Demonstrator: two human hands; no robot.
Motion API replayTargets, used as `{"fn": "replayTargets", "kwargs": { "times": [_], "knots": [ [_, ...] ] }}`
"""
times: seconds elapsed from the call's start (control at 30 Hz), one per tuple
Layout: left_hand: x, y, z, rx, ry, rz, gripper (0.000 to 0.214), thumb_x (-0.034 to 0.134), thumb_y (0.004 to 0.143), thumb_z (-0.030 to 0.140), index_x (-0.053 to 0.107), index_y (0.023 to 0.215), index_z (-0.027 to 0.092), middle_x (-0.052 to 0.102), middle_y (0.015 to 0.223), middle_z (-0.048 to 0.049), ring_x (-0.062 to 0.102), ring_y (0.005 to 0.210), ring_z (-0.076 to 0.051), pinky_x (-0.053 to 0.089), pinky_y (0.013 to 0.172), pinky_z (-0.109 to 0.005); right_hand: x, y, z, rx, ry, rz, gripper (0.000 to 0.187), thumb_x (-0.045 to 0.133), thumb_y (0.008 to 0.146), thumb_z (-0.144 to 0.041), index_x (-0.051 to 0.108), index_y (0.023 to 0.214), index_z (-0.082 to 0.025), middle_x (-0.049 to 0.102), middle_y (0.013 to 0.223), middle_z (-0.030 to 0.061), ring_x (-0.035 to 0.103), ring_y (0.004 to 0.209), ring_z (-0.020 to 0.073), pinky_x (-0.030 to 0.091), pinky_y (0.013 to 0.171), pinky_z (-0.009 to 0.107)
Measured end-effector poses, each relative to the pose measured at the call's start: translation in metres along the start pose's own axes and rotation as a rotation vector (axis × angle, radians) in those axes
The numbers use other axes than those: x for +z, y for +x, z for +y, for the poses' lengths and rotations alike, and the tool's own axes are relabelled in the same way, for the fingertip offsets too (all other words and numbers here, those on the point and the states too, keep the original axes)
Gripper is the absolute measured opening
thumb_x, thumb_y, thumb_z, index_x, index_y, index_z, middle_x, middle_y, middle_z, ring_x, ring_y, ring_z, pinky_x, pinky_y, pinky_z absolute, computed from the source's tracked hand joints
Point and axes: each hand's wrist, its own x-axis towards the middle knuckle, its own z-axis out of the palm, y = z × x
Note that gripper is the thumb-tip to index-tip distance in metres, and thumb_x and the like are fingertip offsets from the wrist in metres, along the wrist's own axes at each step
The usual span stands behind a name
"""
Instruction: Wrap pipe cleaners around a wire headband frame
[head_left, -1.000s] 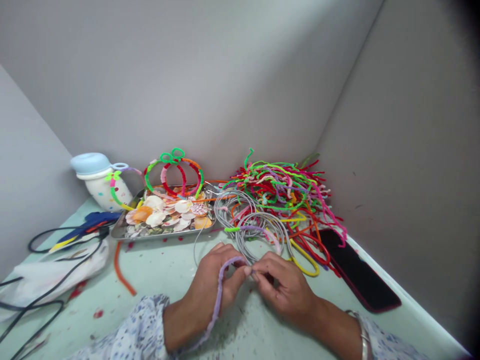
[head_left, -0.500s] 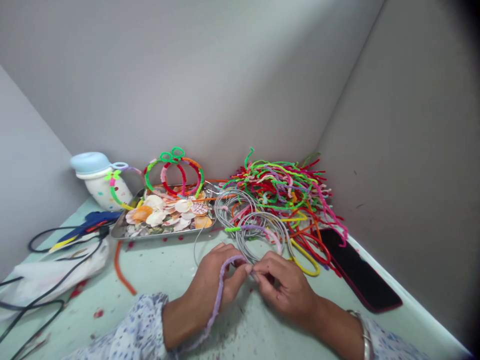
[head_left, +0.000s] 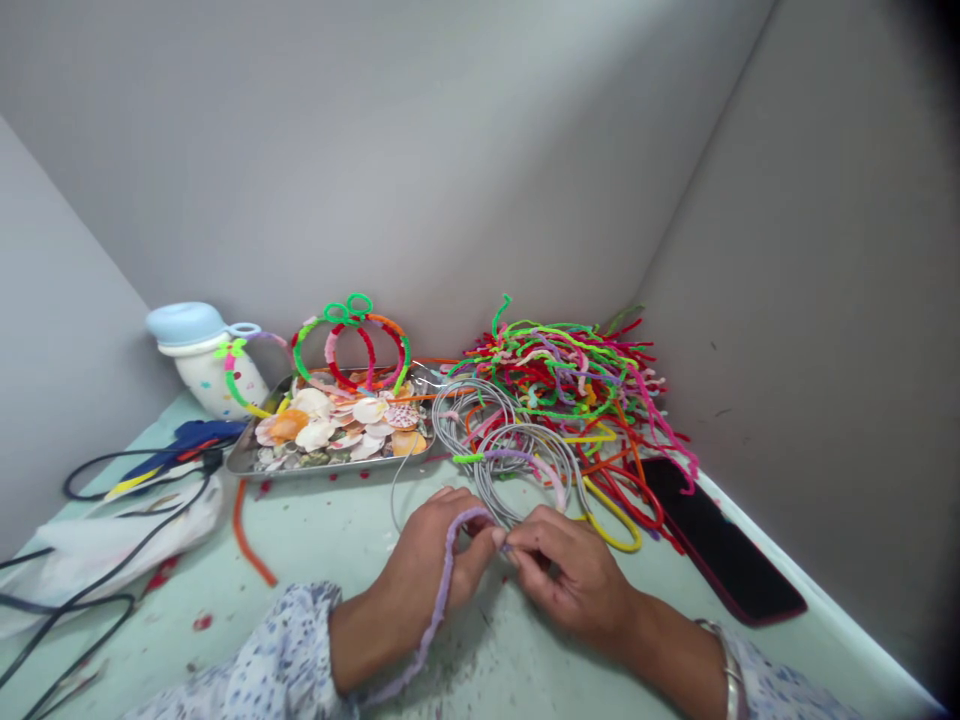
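Pinches a fuzzy lilac pipe cleaner [head_left: 445, 575] between thumb and forefinger of the left hand [head_left: 416, 565], with its length curving over that same hand; nips the strand close by with the fingertips of the right hand [head_left: 566, 570]. Has smooth grey wire coils [head_left: 484, 483] just beyond both hands, beside a tangled heap of velvety coloured stems [head_left: 562, 368]. Faces, farther left, a metal tray [head_left: 337, 469] of fan-shaped shells [head_left: 315, 433]; to the right, a flat black phone [head_left: 724, 545].

Blue-capped bottle [head_left: 206, 382], black phone [head_left: 731, 555]
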Motion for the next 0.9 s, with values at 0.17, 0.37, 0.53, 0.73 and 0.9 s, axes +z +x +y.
{"fn": "replayTargets", "kwargs": {
  "times": [0.17, 0.37, 0.53, 0.73, 0.9],
  "knots": [
    [-0.002, 0.002, 0.002, -0.009, -0.048, 0.01, 0.022, 0.058, 0.088, 0.029, 0.064, 0.07, 0.017, 0.062, 0.067, -0.0025, 0.053, 0.065, -0.017, 0.041, 0.062, -0.028, -0.001, 0.001, 0.001, 0.017, 0.003, 0.026, 0.011, 0.052, 0.088, -0.013, 0.06, 0.088, -0.02, 0.055, 0.07, 0.0002, 0.052, 0.059, 0.0123, 0.041, 0.054, 0.023],
    [-0.01, 0.003, 0.006, -0.031, -0.241, 0.07, 0.021, 0.056, 0.09, 0.034, 0.066, 0.08, 0.018, 0.063, 0.076, -0.0026, 0.057, 0.072, -0.016, 0.044, 0.066, -0.028, -0.003, 0.004, 0.0, 0.095, 0.033, 0.086, 0.012, 0.052, 0.088, -0.014, 0.062, 0.087, -0.02, 0.054, 0.068, -0.0007, 0.053, 0.06, 0.0129, 0.042, 0.054, 0.024],
    [-0.017, 0.005, 0.008, -0.139, -0.432, 0.144, 0.023, 0.064, 0.084, 0.04, 0.059, 0.083, 0.018, 0.058, 0.071, 0.0001, 0.051, 0.064, -0.013, 0.041, 0.058, -0.024, -0.005, 0.004, -0.001, 0.146, 0.047, 0.149, 0.01, 0.054, 0.089, -0.017, 0.063, 0.085, -0.02, 0.053, 0.068, -0.0009, 0.053, 0.06, 0.013, 0.042, 0.054, 0.024],
    [-0.033, 0.008, 0.016, -0.206, -0.756, 0.029, 0.035, 0.069, 0.079, 0.044, 0.049, 0.092, 0.019, 0.061, 0.061, 0.0038, 0.049, 0.05, -0.008, 0.04, 0.049, -0.02, -0.004, 0.005, 0.002, 0.191, 0.039, 0.181, 0.01, 0.055, 0.09, -0.019, 0.064, 0.083, -0.019, 0.054, 0.068, -0.0005, 0.053, 0.06, 0.0134, 0.043, 0.055, 0.025],
    [-0.046, 0.009, 0.017, -0.163, -0.851, 0.102, 0.032, 0.07, 0.082, 0.038, 0.049, 0.097, 0.02, 0.067, 0.066, 0.003, 0.052, 0.048, -0.007, 0.038, 0.047, -0.017, -0.004, 0.006, 0.002, 0.204, 0.039, 0.189, 0.011, 0.056, 0.089, -0.019, 0.063, 0.081, -0.019, 0.052, 0.067, -0.0012, 0.052, 0.059, 0.0132, 0.042, 0.054, 0.024]
  ]
}}
